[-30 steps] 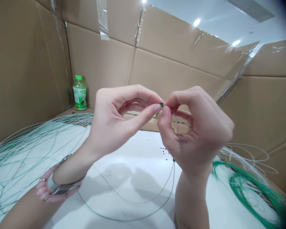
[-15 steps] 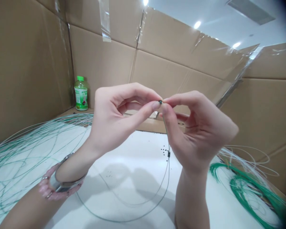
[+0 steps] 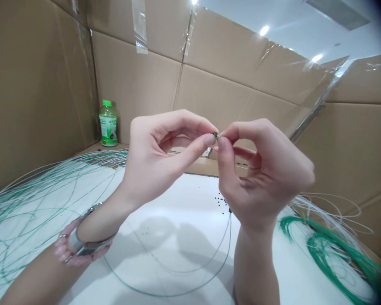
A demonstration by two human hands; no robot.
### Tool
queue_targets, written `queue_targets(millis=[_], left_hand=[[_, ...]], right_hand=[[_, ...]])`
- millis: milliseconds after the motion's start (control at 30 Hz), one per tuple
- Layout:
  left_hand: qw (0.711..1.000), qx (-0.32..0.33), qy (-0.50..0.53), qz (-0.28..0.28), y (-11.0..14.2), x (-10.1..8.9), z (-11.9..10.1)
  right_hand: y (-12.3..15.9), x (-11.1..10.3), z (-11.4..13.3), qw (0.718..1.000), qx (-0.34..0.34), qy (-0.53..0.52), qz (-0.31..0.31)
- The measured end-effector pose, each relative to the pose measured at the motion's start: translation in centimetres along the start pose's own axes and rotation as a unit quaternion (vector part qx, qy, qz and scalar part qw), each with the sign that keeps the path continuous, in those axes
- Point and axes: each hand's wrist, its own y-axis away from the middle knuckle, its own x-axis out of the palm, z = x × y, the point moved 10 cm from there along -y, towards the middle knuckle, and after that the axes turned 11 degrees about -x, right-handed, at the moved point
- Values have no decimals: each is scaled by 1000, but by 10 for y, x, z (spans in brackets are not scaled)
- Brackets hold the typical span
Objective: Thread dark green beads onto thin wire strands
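Observation:
My left hand pinches a small dark green-black piece between thumb and index finger. Right beside it, my right hand is closed in a pinch on the pale tip of a thin wire; the tips meet at the dark piece. How far the wire goes into the piece is too small to tell. Below, a small dark connector shows partly from behind my right hand, and a looped pair of thin wires, green and white, hangs from it over the white table.
Tiny black bits lie scattered on the white table. Many loose green and white wires spread at the left. Coiled green wires lie at the right. A green bottle stands by the cardboard wall.
Both hands keep their pinch near the same spot. My right hand has turned slightly, and a pale wire tip now shows between the fingertips. The hanging connector has shifted right, partly behind that hand.

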Motion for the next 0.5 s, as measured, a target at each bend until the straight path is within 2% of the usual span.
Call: queue_targets(millis=[233,433,500], left_hand=[[1000,16,3,-1,-1,-2,-2],[999,29,15,-2,-3,-6,-4],[999,32,21,5,-3,-6,-5]], right_hand=[[1,0,1,1000,-19,2,-14],[7,6,-12,987,53,-134,-70],[8,7,-14,983,59,-151,-84]])
